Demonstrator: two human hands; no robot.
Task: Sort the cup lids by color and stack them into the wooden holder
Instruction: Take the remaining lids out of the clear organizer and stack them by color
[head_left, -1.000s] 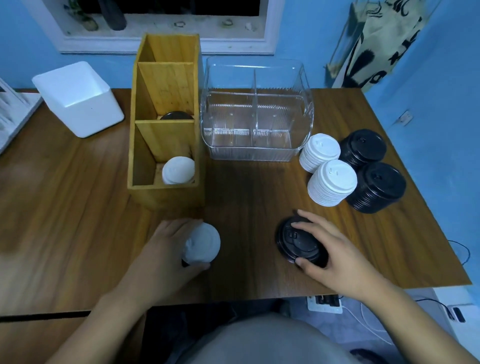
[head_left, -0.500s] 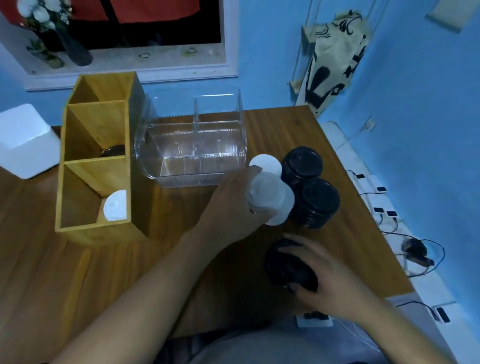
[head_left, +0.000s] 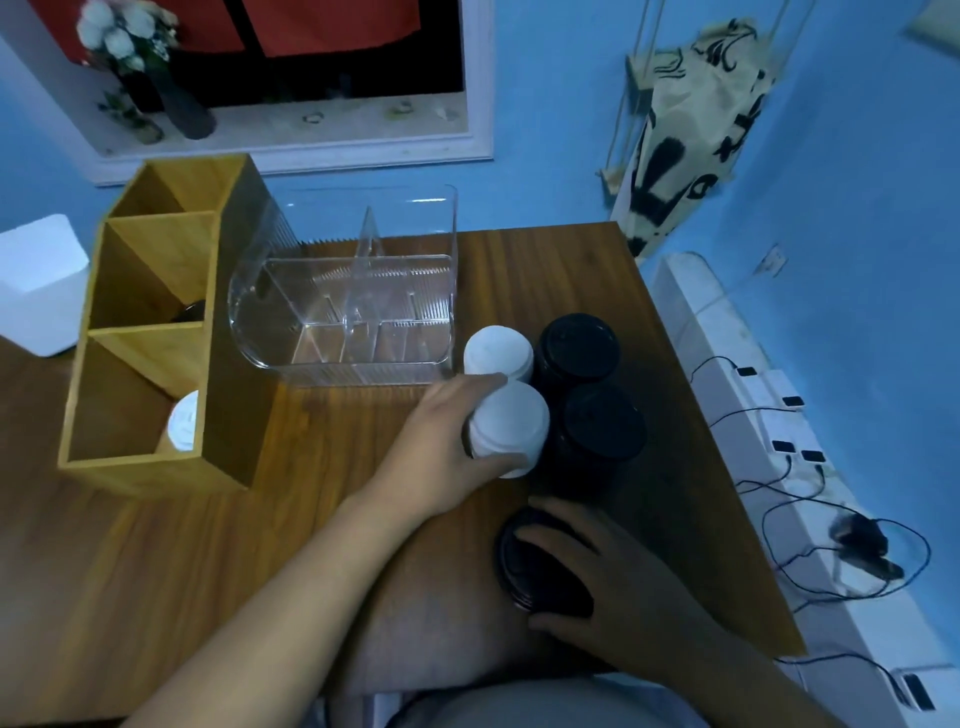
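The wooden holder (head_left: 156, 467) stands at the left, with white lids (head_left: 184, 428) in its near compartment and a black lid (head_left: 189, 313) in the middle one. My left hand (head_left: 441, 441) grips a white lid stack (head_left: 511, 426) at the right of the table. Behind it stands a second white lid stack (head_left: 498, 351). Two black lid stacks (head_left: 579, 345) (head_left: 602, 421) sit to their right. My right hand (head_left: 587, 566) is closed on a short black lid stack (head_left: 514, 561) near the table's front edge.
A clear plastic divided bin (head_left: 358, 317) stands between the holder and the lid stacks. A white box (head_left: 39, 286) sits at the far left. The table's right edge (head_left: 727, 457) is close to the black stacks; cables lie on the floor beyond.
My left hand crossed from the table's front to the white lid stack on the right and closed on it. My right hand stayed on the black lids. The view turned rightward.
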